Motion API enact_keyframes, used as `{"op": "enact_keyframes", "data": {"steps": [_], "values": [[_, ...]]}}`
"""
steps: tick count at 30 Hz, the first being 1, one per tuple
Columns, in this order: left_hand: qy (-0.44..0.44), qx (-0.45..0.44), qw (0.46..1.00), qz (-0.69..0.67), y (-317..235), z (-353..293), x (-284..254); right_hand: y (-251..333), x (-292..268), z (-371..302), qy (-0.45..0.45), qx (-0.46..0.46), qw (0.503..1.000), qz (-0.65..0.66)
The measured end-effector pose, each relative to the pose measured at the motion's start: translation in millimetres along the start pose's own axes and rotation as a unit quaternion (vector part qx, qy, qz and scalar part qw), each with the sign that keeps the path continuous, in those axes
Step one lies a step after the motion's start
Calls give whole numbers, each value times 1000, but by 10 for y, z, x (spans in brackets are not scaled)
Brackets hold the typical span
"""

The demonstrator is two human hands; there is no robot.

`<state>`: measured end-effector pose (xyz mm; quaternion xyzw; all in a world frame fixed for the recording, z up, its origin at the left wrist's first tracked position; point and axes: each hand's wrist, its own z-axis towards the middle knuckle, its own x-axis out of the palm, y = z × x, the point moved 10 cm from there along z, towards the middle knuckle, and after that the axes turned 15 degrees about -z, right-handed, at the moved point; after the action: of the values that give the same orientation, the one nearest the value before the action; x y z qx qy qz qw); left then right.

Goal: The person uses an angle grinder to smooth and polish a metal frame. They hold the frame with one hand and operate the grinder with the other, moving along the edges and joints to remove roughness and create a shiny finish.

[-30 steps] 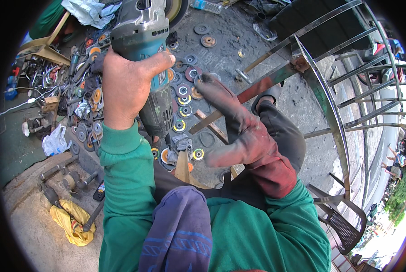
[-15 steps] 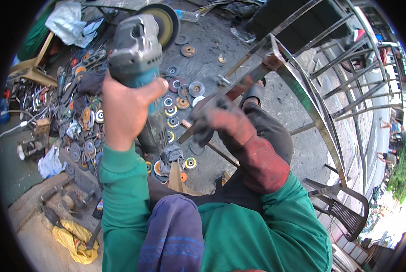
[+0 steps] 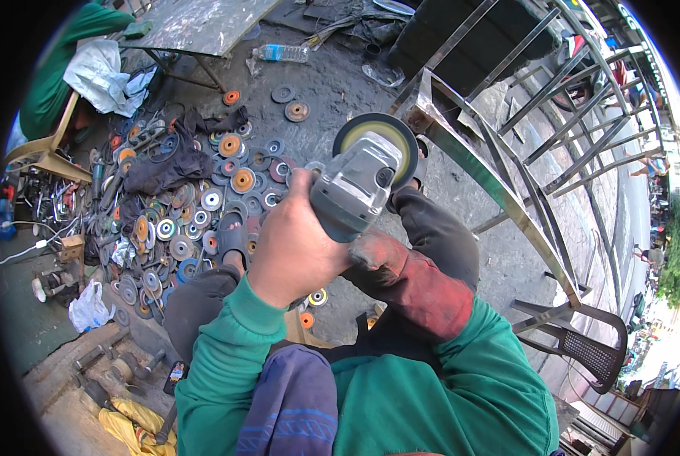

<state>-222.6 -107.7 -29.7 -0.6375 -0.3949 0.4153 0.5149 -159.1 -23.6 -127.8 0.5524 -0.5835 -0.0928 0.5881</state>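
Note:
An angle grinder (image 3: 360,182) with a grey head and a large round disc (image 3: 404,140) is held up in front of me. My bare left hand (image 3: 290,247) is closed around its body just behind the head. My right hand (image 3: 408,277), in a worn red and dark work glove, is right below the grinder against my left hand. Its fingers are mostly hidden, so I cannot see whether they grip the tool. Beyond the disc stands a welded metal frame (image 3: 480,171), its near corner close to the disc's edge.
Several used grinding discs (image 3: 242,180) cover the ground to the left, around my sandalled foot (image 3: 233,242). A plastic bottle (image 3: 281,53) lies farther off near a metal table (image 3: 195,26). A dark chair (image 3: 583,353) stands at right. Another person's green sleeve (image 3: 89,23) shows at far left.
The grinder has moved right and nearer in my left hand, its disc now toward the metal frame. My gloved right hand, apart from it before, has come up against its underside.

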Motion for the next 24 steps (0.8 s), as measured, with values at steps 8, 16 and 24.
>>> {"op": "enact_keyframes", "data": {"steps": [8,16,24], "values": [[4,18,1000,-15,-22,44,94,188,-26,-18,-27,-7,1000,5],[15,24,1000,4,-149,93,164,295,-30,-30,-15,-40,999,26],[15,34,999,14,-225,64,201,326,21,-100,-25,-40,999,27]]}}
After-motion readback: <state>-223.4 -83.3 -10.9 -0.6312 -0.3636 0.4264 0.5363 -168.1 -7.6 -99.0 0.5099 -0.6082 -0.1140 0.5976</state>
